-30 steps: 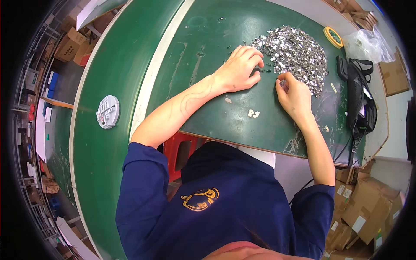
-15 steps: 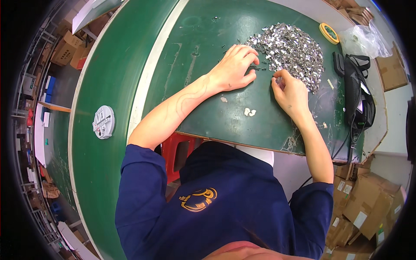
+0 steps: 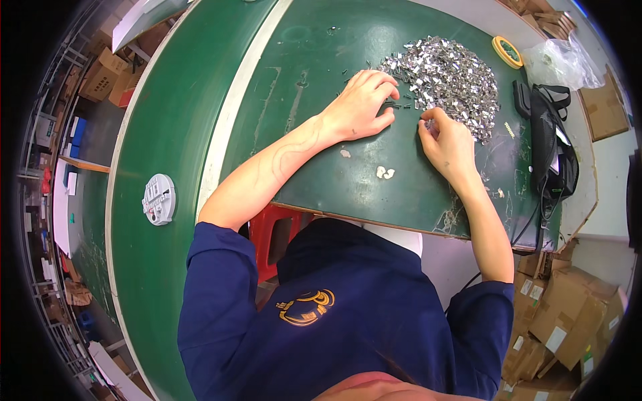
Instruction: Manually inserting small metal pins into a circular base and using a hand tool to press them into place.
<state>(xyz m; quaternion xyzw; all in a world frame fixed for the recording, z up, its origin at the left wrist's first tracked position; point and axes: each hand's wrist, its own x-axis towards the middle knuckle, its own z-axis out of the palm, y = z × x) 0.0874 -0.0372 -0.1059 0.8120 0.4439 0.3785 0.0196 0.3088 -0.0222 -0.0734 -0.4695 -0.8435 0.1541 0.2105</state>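
Observation:
A heap of small shiny metal pieces lies on the green table, beyond and between my hands. My left hand rests at the heap's left edge, fingers curved and thumb held apart. Several dark, narrow pieces lie by its fingertips; whether it touches any is hidden. At the near edge of the heap, my right hand is closed, with thumb and forefinger brought together. Small glints show at those fingertips, but what is between them is too small to tell.
A green conveyor belt runs along my left, carrying a grey round moulded part. Yellow tape roll, clear plastic bag and black bag sit at the table's right. Pale scraps lie nearer me. Cardboard boxes stand lower right.
The grey round part on the belt has moved a little toward me. Another round object now peeks in at the belt's far end. Both my hands stay almost still.

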